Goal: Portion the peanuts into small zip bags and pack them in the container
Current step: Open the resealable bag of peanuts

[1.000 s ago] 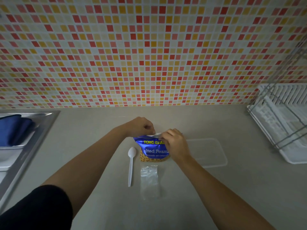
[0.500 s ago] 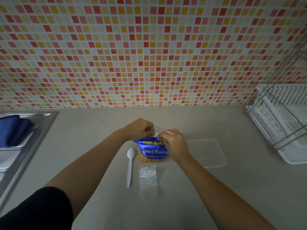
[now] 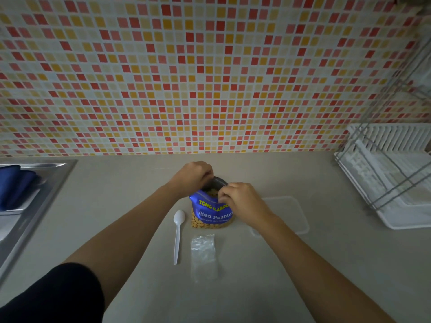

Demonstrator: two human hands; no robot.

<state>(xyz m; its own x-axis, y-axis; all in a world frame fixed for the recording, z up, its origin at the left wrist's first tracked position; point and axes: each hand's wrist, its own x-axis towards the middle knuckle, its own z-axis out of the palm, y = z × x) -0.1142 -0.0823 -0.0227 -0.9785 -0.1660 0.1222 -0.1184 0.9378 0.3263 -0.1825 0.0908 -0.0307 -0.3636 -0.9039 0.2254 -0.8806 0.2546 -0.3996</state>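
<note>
A blue bag of salted peanuts [image 3: 211, 214] stands upright on the counter, its top pulled apart so peanuts show inside. My left hand [image 3: 192, 177] pinches the far edge of the bag's mouth. My right hand [image 3: 242, 201] pinches the near edge. A white plastic spoon [image 3: 178, 234] lies just left of the bag. A small clear zip bag [image 3: 203, 256] lies flat in front of it. A clear plastic container [image 3: 290, 212] sits to the right, partly behind my right wrist.
A steel sink [image 3: 35, 197] with a blue cloth [image 3: 11, 185] is at the left. A white dish rack [image 3: 391, 176] with a wire frame stands at the right. A tiled wall rises behind the counter [image 3: 256, 287].
The bag's top was held closed between both hands; now its mouth is spread apart, with my left hand moved back and the peanuts visible inside.
</note>
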